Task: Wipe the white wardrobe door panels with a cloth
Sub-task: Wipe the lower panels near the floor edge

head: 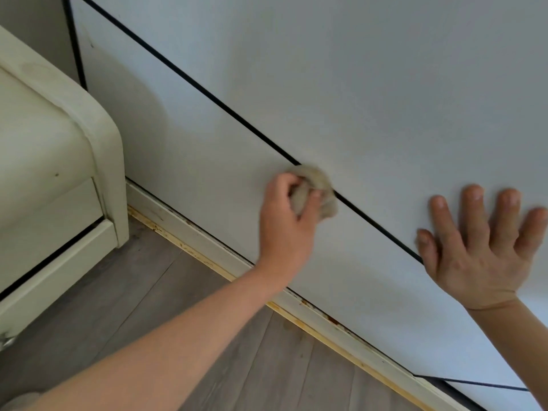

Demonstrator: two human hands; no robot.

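At far left, cream cabinet [53, 149], drawers shut, contents unseen. My left hand [284, 226] has fingers curled tight round the balled cloth [314, 188], pressing it on the lower door panel [207, 173] at the dark seam [379, 226]. My right hand [480, 247] lies flat, fingers spread, empty, likely bracing me.

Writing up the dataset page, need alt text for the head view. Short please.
A person's left hand presses a bunched beige cloth onto the dark seam between two white wardrobe door panels, while the right hand rests flat, fingers spread, on the panel. A cream bedside cabinet stands at left on grey wood-look flooring.
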